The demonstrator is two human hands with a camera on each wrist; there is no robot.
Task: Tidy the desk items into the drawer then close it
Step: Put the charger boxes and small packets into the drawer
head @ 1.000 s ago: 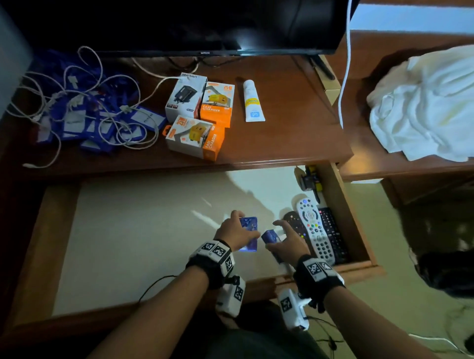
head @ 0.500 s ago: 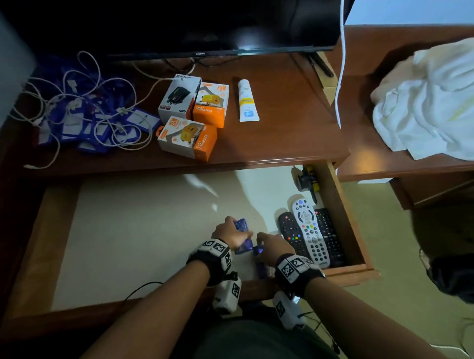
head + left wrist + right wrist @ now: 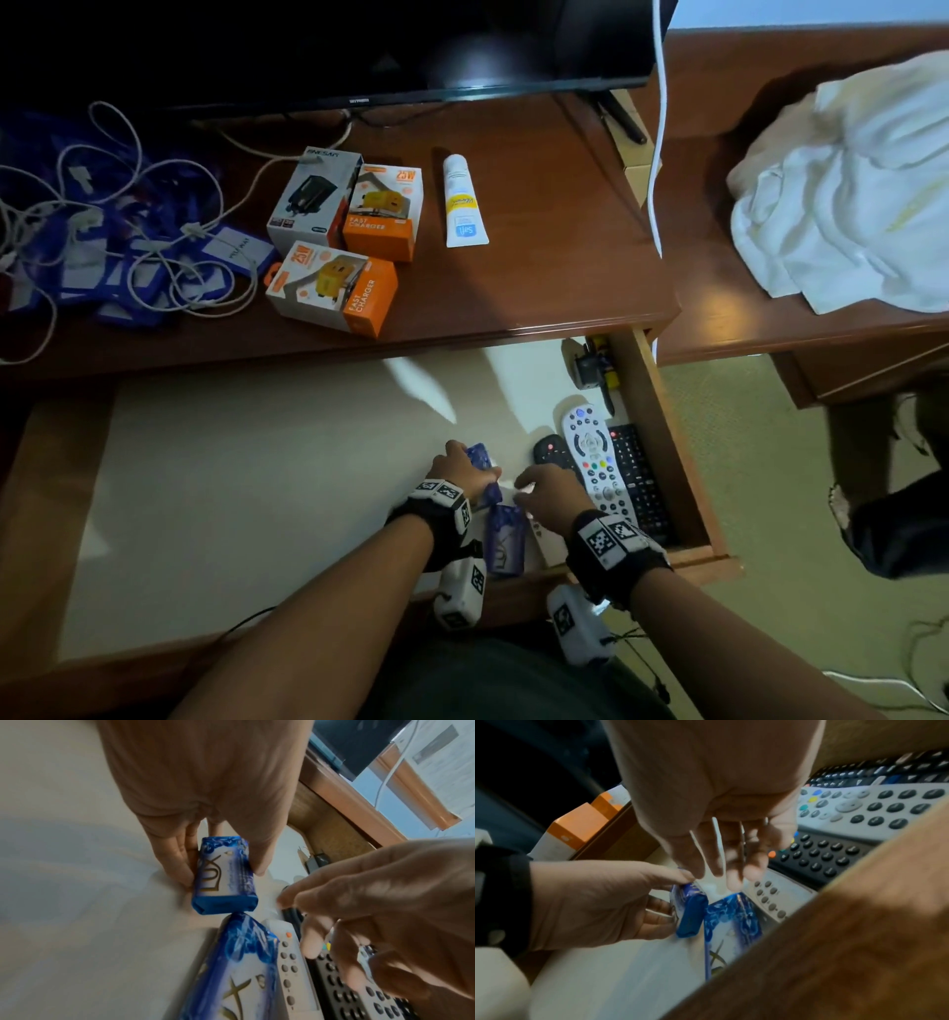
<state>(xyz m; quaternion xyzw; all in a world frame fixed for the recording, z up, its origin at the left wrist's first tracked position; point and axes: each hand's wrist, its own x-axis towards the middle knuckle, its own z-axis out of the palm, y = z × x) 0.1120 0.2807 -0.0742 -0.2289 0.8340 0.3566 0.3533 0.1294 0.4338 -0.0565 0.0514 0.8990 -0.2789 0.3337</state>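
Blue and white wrapping covers the soap bar (image 3: 223, 874) that the left hand (image 3: 458, 470) pinches between thumb and fingers. This grip is tight on the bar, so it can be set down neatly on the drawer (image 3: 267, 493) floor. A second soap bar (image 3: 506, 539) lies just below it, at 6 o'clock, end to end and about touching, likely so the two line up in a row. The right hand (image 3: 549, 496) hovers with loose fingers and holds nothing. It hangs over the remotes (image 3: 590, 462), which sit side by side at 3 o'clock against the drawer wall. Up on the table (image 3: 539, 288), at 12 o'clock, three charger boxes (image 3: 339, 241) and a white tube (image 3: 463, 203) wait to be put away. The drawer is wide open.
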